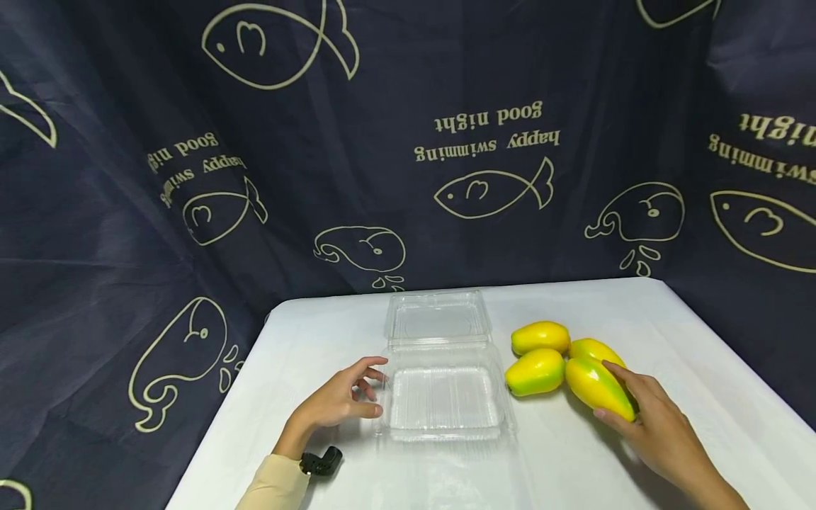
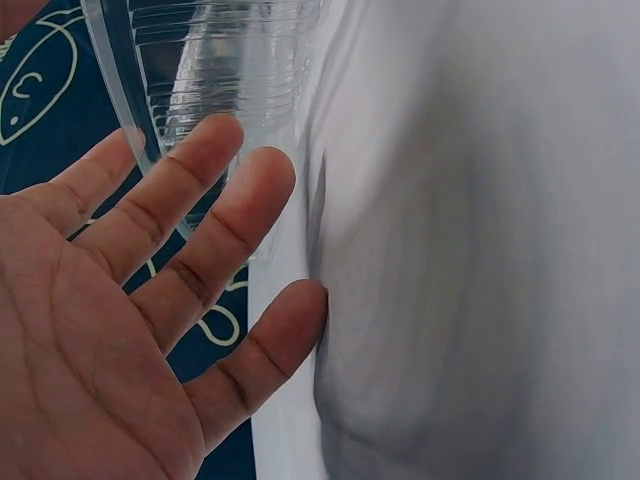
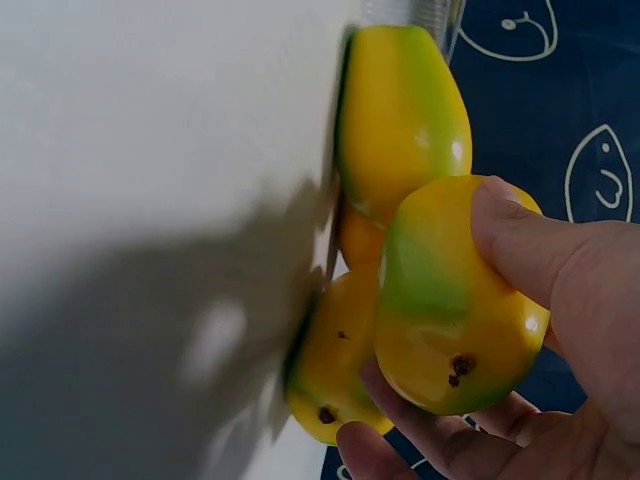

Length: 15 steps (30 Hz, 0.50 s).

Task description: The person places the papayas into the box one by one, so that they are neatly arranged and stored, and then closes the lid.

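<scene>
My right hand (image 1: pixel 666 435) holds a yellow-green papaya (image 1: pixel 596 386) between thumb and fingers. In the right wrist view that papaya (image 3: pixel 455 300) stands clear of the white tabletop and partly covers the ones behind it. Close by lie three more: a back papaya (image 1: pixel 540 338), a front-left papaya (image 1: pixel 535 372) and a right papaya (image 1: pixel 597 349) partly hidden by the held one. A clear plastic clamshell box (image 1: pixel 446 433) lies unfolded to their left, its lid (image 1: pixel 440 301) toward the back. Beside the box's left edge is my left hand (image 1: pixel 341 400), fingers spread, gripping nothing.
The white-covered table (image 1: pixel 567 471) carries the box and fruit. Behind it and at its sides hangs a dark blue cloth (image 1: pixel 382 177) printed with fish and whales. A black band (image 1: pixel 321 462) sits on the left wrist.
</scene>
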Available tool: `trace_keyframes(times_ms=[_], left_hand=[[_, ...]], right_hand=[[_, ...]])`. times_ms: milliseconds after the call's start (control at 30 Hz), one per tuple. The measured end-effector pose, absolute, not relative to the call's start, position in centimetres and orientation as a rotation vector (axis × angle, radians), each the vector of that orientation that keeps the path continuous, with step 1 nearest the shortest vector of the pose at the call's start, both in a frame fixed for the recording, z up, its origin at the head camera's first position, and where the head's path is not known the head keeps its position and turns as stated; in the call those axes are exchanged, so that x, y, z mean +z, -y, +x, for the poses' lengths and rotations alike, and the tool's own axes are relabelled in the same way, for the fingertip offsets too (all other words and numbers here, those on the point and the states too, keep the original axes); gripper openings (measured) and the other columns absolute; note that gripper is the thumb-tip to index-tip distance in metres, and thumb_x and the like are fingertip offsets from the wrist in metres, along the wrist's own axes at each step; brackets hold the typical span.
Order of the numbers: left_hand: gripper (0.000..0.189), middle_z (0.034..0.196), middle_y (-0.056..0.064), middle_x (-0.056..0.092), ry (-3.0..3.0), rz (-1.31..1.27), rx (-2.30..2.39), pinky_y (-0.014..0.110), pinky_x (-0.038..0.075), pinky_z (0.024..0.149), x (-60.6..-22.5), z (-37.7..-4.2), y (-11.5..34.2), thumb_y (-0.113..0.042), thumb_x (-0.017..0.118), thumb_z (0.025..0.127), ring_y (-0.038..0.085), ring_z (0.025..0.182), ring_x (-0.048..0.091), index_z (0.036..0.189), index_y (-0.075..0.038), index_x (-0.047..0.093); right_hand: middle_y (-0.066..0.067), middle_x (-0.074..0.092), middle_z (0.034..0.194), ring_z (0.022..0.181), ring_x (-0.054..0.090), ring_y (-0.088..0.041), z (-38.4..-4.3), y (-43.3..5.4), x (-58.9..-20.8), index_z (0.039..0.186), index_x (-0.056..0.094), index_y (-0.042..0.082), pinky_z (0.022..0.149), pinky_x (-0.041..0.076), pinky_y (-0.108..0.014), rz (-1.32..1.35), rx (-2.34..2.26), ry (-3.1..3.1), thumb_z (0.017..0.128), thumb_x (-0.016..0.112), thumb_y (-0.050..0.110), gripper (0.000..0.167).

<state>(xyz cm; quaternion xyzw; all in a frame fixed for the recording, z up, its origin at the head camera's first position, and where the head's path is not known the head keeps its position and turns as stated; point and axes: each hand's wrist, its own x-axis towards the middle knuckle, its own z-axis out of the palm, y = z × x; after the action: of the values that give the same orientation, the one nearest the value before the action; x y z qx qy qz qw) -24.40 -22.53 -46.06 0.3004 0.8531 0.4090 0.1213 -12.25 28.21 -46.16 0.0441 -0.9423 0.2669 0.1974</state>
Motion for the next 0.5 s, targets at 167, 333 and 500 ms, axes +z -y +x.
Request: trace_keyframes(times_ms=[167,333,500], left_hand=[[0.079,0.133,0.007,0.064,-2.5,0.871,1.178,0.033,0.051,0.079,-46.1,-24.3,22.6,-0.029,0.082,0.082,0.03,0.097,0.066,0.149,-0.032,0.039],[0.079,0.133,0.007,0.064,-2.514,0.876,1.171,0.032,0.051,0.079,-46.1,-24.3,22.6,-0.026,0.081,0.082,0.029,0.096,0.066,0.149,-0.031,0.039],[0.081,0.134,0.008,0.063,-2.499,0.877,1.181,0.031,0.051,0.078,-46.2,-24.3,22.7,-0.025,0.081,0.083,0.029,0.097,0.065,0.152,-0.022,0.038]], right_hand=[[-0.018,0.054,0.125,0.104,0.057,-0.038,-12.1,-27.9,-45.7,0.15,0.044,0.016,0.072,0.045,-0.059,0.113,0.738,2.646,0.083,0.082,0.033,0.079],[-0.013,0.056,0.12,0.097,0.055,-0.027,-12.5,-27.8,-44.9,0.15,0.046,0.019,0.068,0.045,-0.051,0.165,0.7,2.578,0.08,0.085,0.031,0.081],[-0.01,0.058,0.119,0.098,0.047,-0.007,-13.1,-27.7,-43.9,0.15,0.047,0.022,0.071,0.043,-0.041,0.214,0.707,2.551,0.08,0.085,0.031,0.08]])
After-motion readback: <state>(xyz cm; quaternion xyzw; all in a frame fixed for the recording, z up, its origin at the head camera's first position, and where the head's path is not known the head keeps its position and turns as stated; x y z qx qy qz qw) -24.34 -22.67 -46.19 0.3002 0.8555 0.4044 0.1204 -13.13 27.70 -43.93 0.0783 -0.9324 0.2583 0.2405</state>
